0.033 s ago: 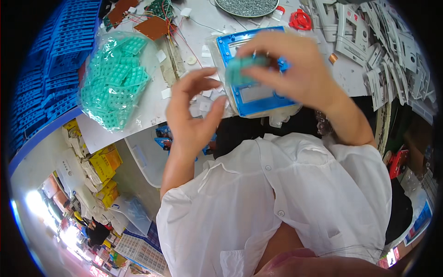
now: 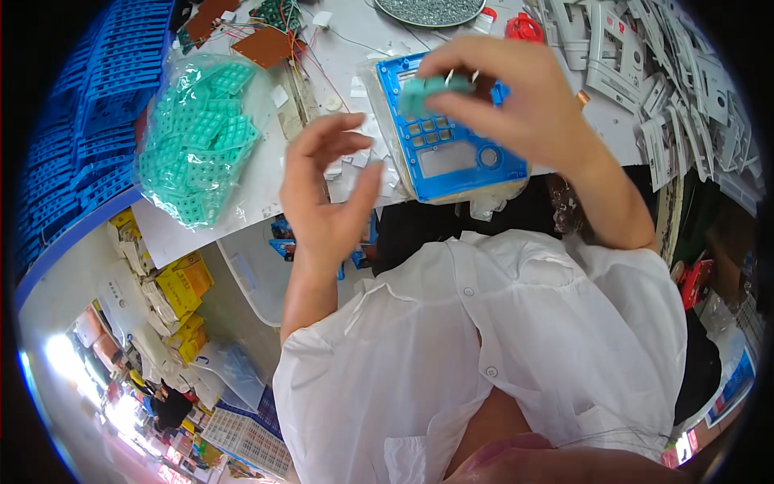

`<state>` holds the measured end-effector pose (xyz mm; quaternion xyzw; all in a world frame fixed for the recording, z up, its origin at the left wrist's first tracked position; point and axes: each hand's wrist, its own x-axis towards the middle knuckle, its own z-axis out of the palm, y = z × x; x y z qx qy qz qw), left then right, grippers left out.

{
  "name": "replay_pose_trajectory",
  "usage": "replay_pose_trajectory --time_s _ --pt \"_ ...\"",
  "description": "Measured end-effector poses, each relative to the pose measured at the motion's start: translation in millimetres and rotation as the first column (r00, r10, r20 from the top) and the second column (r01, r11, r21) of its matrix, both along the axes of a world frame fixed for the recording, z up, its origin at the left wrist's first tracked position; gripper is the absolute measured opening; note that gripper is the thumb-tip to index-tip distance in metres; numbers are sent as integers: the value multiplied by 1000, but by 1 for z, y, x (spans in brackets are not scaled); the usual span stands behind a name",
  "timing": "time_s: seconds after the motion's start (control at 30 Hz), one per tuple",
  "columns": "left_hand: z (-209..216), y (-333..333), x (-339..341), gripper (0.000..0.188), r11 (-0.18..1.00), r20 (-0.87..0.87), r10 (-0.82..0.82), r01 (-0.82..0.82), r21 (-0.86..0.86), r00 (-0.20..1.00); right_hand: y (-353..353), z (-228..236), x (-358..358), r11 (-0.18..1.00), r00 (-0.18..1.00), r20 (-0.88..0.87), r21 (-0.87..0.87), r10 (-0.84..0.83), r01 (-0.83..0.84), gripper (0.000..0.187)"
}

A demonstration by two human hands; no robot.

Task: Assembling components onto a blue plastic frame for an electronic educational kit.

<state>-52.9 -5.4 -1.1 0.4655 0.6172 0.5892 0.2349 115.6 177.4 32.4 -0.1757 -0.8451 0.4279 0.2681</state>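
My right hand (image 2: 512,101) pinches a green rubber keypad (image 2: 419,95), blurred at its near edge, above a blue plastic casing panel (image 2: 439,185). The panel lies on the table and has square key openings, a rectangular window and a round hole. Fingers and thumb of my right hand cover part of the keypad and the panel's far right side. To the left of the panel hovers my left hand (image 2: 326,189), holding nothing, fingers curved and apart. Small white square pieces (image 2: 351,173) lie under and beside its fingers.
A clear bag of green keypads (image 2: 201,137) lies at the left, beside stacked blue panels (image 2: 101,105). Brown boards (image 2: 262,48) with thin wires and a round dish of grey granules (image 2: 431,10) stand far back. White plastic parts (image 2: 617,64) pile up at the right.
My right hand and the keypad have lifted slightly away from me, uncovering the panel's key openings and round hole. My left hand has shifted a little left.
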Motion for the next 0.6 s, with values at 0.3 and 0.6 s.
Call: replay_pose_trajectory --time_s 0.3,0.6 --pt "-19 -7 -3 23 993 -379 -58 14 -116 923 9 -44 -9 980 945 260 -74 200 -187 23" --pt "-32 4 4 32 988 -562 -154 138 -71 813 6 -49 -13 982 959 260 117 115 -149 24"
